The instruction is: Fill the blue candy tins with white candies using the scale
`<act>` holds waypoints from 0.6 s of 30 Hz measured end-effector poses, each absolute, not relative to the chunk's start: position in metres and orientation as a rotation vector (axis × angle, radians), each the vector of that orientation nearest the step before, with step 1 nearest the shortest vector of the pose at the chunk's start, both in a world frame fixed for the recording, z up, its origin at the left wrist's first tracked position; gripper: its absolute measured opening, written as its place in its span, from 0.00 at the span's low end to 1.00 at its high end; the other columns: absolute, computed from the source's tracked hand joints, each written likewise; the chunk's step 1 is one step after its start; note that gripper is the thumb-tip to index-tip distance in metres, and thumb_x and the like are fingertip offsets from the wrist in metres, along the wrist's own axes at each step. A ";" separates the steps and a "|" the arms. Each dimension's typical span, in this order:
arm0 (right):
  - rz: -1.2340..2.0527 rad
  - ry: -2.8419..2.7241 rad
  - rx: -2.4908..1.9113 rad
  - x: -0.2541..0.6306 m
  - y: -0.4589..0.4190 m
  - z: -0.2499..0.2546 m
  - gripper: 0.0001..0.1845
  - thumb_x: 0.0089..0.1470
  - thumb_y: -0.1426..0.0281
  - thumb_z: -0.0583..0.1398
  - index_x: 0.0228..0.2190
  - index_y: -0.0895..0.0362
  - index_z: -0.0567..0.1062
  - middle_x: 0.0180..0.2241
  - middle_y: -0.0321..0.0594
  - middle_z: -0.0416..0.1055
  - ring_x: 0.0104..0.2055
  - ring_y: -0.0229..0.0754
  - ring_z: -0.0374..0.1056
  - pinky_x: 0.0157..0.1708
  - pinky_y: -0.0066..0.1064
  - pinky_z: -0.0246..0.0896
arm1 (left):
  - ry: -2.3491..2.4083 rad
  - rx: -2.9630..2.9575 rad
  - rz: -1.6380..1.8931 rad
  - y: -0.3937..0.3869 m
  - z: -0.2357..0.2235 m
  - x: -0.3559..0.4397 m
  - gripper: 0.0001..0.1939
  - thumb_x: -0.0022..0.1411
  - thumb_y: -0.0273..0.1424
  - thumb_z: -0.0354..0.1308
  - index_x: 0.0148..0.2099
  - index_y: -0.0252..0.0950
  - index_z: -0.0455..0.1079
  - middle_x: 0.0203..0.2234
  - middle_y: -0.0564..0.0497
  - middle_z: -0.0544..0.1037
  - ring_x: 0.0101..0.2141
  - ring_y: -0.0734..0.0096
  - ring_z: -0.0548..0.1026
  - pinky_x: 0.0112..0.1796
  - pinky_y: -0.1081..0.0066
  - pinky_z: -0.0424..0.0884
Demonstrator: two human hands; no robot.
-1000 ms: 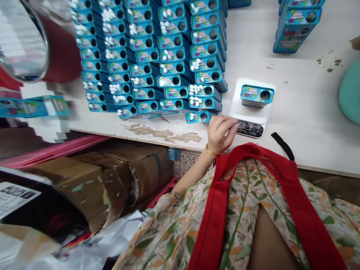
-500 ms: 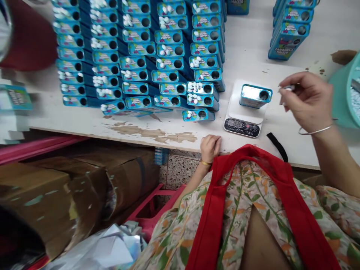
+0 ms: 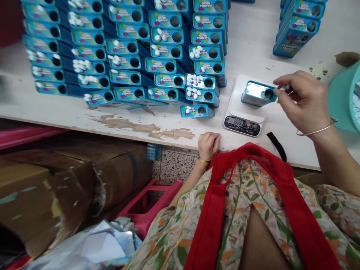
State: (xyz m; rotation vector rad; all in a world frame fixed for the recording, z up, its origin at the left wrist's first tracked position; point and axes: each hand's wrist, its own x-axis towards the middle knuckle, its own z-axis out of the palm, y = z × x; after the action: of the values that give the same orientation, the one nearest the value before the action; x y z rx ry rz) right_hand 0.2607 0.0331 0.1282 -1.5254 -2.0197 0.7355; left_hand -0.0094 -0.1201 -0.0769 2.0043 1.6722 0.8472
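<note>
A blue tin (image 3: 256, 93) with a bare silvery top and a round hole stands on a small white digital scale (image 3: 244, 112). My right hand (image 3: 306, 99) is beside the tin's right end, thumb and finger pinched at the hole. Small white candies (image 3: 286, 87) show between its fingers; how many is hidden. My left hand (image 3: 208, 145) rests on the table's front edge, curled into a loose fist with nothing visible in it. Left of the scale stands a tin (image 3: 193, 111) with a few white candies on its top.
Rows of blue tins (image 3: 165, 65), many topped with white candies, fill the table's left side. More tins (image 3: 295, 37) stand at the back right. A turquoise tub (image 3: 340, 95) sits at the right edge. A black strap (image 3: 277, 146) lies near the front edge.
My right hand has moved left, from beside the scale to the tin's hole. My left hand stays curled at the table edge. The view has shifted slightly.
</note>
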 end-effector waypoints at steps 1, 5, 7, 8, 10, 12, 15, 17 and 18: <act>0.872 -1.855 -1.527 0.263 0.035 0.126 0.06 0.58 0.65 0.65 0.37 0.53 0.78 0.32 0.41 0.72 0.29 0.39 0.66 0.29 0.35 0.65 | 1.682 2.013 0.837 -0.120 -0.076 -0.009 0.11 0.73 0.36 0.53 0.41 0.39 0.75 0.30 0.47 0.80 0.34 0.65 0.76 0.37 0.63 0.64; 1.448 -1.117 -1.518 0.285 0.043 0.113 0.17 0.46 0.61 0.72 0.33 0.54 0.74 0.28 0.38 0.69 0.23 0.34 0.59 0.17 0.28 0.46 | 1.693 2.030 0.819 -0.120 -0.075 -0.008 0.13 0.74 0.37 0.51 0.40 0.39 0.75 0.30 0.48 0.79 0.34 0.66 0.76 0.36 0.64 0.64; 1.535 -0.953 -1.591 0.295 0.043 0.106 0.15 0.49 0.61 0.70 0.32 0.54 0.71 0.28 0.38 0.67 0.23 0.32 0.58 0.17 0.27 0.41 | 1.693 2.025 0.820 -0.120 -0.075 -0.008 0.14 0.74 0.37 0.50 0.40 0.39 0.75 0.29 0.48 0.79 0.34 0.66 0.76 0.36 0.64 0.64; 1.538 -0.921 -1.638 0.299 0.042 0.103 0.14 0.52 0.61 0.68 0.31 0.54 0.70 0.28 0.37 0.66 0.23 0.32 0.57 0.16 0.27 0.39 | 1.696 2.021 0.820 -0.120 -0.075 -0.007 0.15 0.74 0.38 0.50 0.40 0.39 0.75 0.29 0.48 0.79 0.34 0.66 0.76 0.37 0.64 0.64; 1.498 -0.934 -1.691 0.302 0.037 0.100 0.14 0.56 0.59 0.66 0.31 0.53 0.70 0.27 0.36 0.65 0.21 0.31 0.57 0.16 0.28 0.38 | 1.702 2.014 0.821 -0.120 -0.075 -0.007 0.15 0.75 0.39 0.50 0.40 0.39 0.74 0.29 0.48 0.79 0.34 0.66 0.76 0.37 0.64 0.64; 1.432 -1.014 -1.652 0.299 0.032 0.101 0.17 0.54 0.55 0.68 0.31 0.54 0.72 0.25 0.36 0.65 0.20 0.31 0.56 0.16 0.28 0.37 | 1.699 2.006 0.830 -0.120 -0.073 -0.007 0.15 0.75 0.39 0.50 0.40 0.39 0.74 0.30 0.48 0.78 0.34 0.66 0.76 0.37 0.64 0.64; 1.340 -1.130 -1.558 0.290 0.028 0.105 0.22 0.47 0.51 0.72 0.30 0.54 0.74 0.23 0.35 0.64 0.19 0.31 0.54 0.16 0.28 0.35 | 1.671 2.010 0.875 -0.118 -0.072 -0.006 0.13 0.74 0.37 0.51 0.40 0.39 0.74 0.30 0.48 0.79 0.34 0.67 0.76 0.37 0.64 0.63; 1.305 -1.195 -1.549 0.284 0.029 0.108 0.22 0.47 0.50 0.72 0.30 0.54 0.75 0.21 0.34 0.62 0.18 0.31 0.51 0.16 0.29 0.35 | 1.671 2.021 0.875 -0.118 -0.073 -0.006 0.13 0.74 0.36 0.51 0.40 0.39 0.74 0.29 0.48 0.79 0.34 0.67 0.76 0.37 0.64 0.64; 1.291 -1.231 -1.555 0.281 0.030 0.109 0.21 0.49 0.50 0.72 0.30 0.53 0.75 0.20 0.33 0.61 0.18 0.31 0.51 0.16 0.29 0.36 | 1.680 2.025 0.859 -0.118 -0.074 -0.006 0.13 0.74 0.37 0.51 0.40 0.39 0.74 0.29 0.48 0.79 0.34 0.67 0.76 0.36 0.64 0.64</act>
State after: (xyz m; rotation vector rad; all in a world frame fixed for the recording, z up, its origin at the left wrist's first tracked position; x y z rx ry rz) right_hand 0.2813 0.0298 0.1091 -1.5547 -1.2312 1.2909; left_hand -0.0063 -0.1184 -0.0736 2.0255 1.6797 0.8590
